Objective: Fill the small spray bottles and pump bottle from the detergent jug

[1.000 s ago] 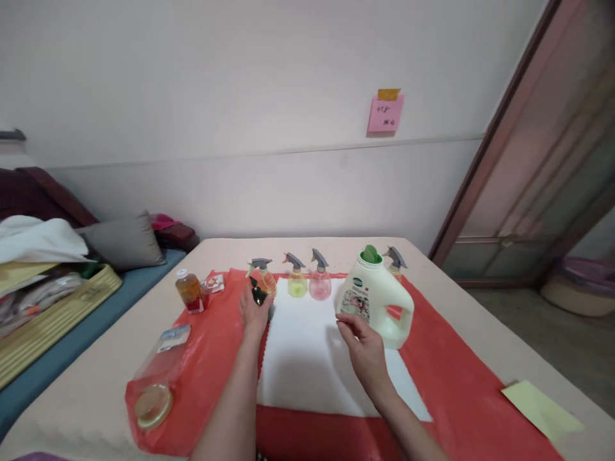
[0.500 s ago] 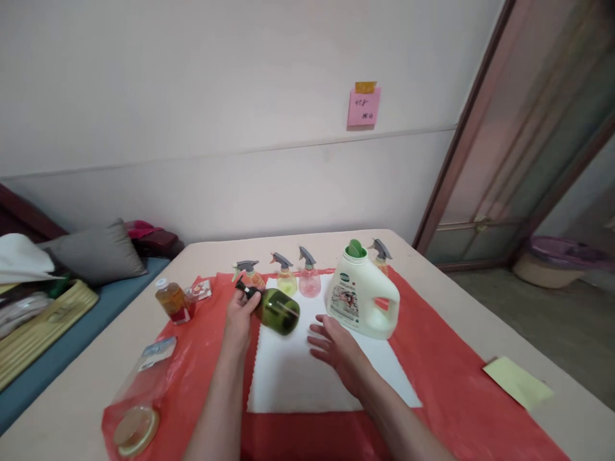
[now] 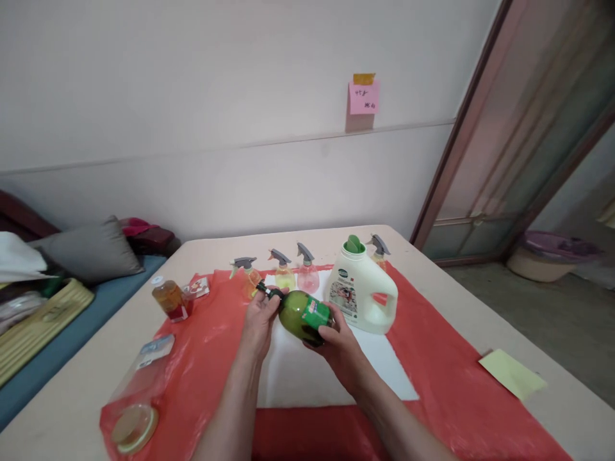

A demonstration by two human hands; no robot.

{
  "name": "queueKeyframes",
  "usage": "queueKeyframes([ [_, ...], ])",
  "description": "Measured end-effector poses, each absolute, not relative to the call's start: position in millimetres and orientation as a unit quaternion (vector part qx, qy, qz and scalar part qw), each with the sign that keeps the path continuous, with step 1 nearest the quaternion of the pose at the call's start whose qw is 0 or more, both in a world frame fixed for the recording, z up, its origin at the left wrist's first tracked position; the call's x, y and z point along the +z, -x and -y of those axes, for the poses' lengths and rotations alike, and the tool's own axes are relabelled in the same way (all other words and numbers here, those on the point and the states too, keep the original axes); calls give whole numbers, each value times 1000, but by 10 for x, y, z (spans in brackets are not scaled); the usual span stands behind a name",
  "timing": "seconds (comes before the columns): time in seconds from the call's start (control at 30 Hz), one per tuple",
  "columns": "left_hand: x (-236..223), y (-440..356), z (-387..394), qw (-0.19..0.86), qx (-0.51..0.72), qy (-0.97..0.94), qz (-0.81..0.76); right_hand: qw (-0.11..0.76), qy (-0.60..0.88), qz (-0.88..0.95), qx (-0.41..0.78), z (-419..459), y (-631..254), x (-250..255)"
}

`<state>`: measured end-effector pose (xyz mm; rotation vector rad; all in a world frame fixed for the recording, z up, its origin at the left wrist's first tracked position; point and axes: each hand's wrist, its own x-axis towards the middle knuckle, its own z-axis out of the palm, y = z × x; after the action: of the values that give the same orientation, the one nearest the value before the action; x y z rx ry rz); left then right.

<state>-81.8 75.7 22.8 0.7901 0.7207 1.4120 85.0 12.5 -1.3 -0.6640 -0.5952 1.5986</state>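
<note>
A dark green pump bottle (image 3: 295, 314) with a black pump top and a bright green label is held tilted above the white cloth (image 3: 307, 384). My left hand (image 3: 259, 320) is closed around its neck near the pump. At the base end, my right hand (image 3: 340, 339) grips the bottle with the thumb near the label. Just behind the right hand stands a large pale-green detergent jug (image 3: 362, 291) with a green piece in its mouth. Beyond the bottle are spray bottles with orange (image 3: 250, 278), yellow (image 3: 284, 276) and pink (image 3: 308, 278) contents.
Red plastic sheeting (image 3: 202, 371) covers much of the table. At left are an amber bottle (image 3: 169, 299), a clear plastic bag (image 3: 148, 371) and a round lidded container (image 3: 134, 428). Another spray bottle (image 3: 379, 246) stands behind the jug. A yellow paper (image 3: 512, 372) lies at right.
My right hand has come to the bottle and taken hold of its base end. The bottle has moved right and turned, so its green label now shows.
</note>
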Motion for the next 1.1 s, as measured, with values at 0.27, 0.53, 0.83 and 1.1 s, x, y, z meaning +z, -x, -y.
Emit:
queueKeyframes([
  [0.27, 233, 912, -788, 663, 643, -268, -274, 565, 269, 245, 741, -95, -905, -44],
  [0.53, 255, 839, -716, 694, 608, -308, -230, 564, 250, 215, 757, -107, -875, -72],
  [0.83, 165, 782, -771, 652, 641, -260, -309, 627, 287, 269, 672, -106, -784, -110],
  [1.1, 226, 774, -725, 699, 620, -259, -245, 593, 266, 214, 729, -111, -848, -85],
])
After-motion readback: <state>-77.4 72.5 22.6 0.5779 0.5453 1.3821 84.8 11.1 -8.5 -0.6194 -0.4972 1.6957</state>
